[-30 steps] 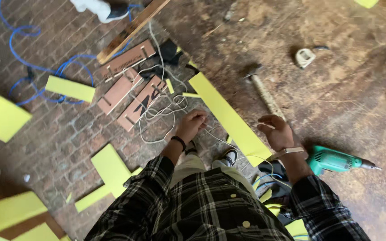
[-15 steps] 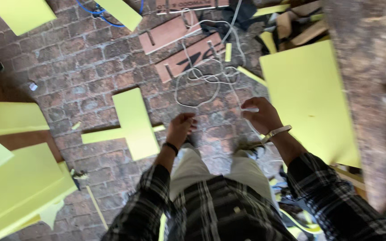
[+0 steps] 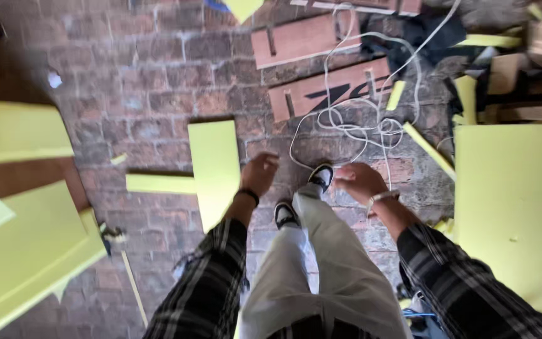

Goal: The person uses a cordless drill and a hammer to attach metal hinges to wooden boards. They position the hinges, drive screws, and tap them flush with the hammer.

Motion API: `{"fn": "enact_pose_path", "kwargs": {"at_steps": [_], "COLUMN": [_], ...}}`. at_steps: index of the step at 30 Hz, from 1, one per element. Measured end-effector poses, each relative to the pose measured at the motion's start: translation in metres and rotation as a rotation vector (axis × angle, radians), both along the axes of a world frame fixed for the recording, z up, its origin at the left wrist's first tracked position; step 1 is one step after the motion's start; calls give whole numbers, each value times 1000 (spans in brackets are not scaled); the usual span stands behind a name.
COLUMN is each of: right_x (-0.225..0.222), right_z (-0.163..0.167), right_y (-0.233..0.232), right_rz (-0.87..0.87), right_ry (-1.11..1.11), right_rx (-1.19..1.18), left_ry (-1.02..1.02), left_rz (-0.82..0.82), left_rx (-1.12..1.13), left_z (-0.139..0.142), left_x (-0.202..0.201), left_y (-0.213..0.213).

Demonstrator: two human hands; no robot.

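Observation:
I look down at my own legs in light trousers and dark shoes on a brick floor. My left hand hangs loosely curled over the edge of a yellow-green panel and holds nothing I can see. My right hand, with a band on its wrist, reaches out with relaxed fingers and is also empty. A tangled white cord lies just beyond both hands, and one strand runs down past my right wrist.
A large yellow-green sheet lies on the right, and more such sheets are stacked at the left. A narrow yellow strip lies beside the panel. Brown cardboard pieces and scraps lie ahead.
The view has swung from the tool-strewn area to the bricks beneath me. My hands have come up from the cord on the ground and now hang in front of my legs.

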State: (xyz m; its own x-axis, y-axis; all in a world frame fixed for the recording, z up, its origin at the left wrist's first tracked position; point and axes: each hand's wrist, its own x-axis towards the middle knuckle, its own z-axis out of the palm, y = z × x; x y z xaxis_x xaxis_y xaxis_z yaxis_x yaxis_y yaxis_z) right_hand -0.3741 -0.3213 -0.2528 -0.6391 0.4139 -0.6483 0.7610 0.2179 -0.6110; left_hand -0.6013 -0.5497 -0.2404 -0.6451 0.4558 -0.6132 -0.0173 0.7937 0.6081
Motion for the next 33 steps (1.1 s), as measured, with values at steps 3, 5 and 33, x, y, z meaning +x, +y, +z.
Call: {"fn": "enact_pose_path", "kwargs": {"at_steps": [3,5,33], "right_x": [-42,-72,-349], "right_z": [-62,-107,-390], "right_y": [4,14,-45], "right_rz": [16,70,-43], "right_ry": [23,-16,-412], "right_rx": [-51,-61,476], "left_ry": [88,34,911], "left_rz": [34,23,-1211], "left_rx": [-76,-134,-226], "left_z": [-26,-52,-354], "left_x": [-44,-74,-336], "left_y": [22,30,271]}}
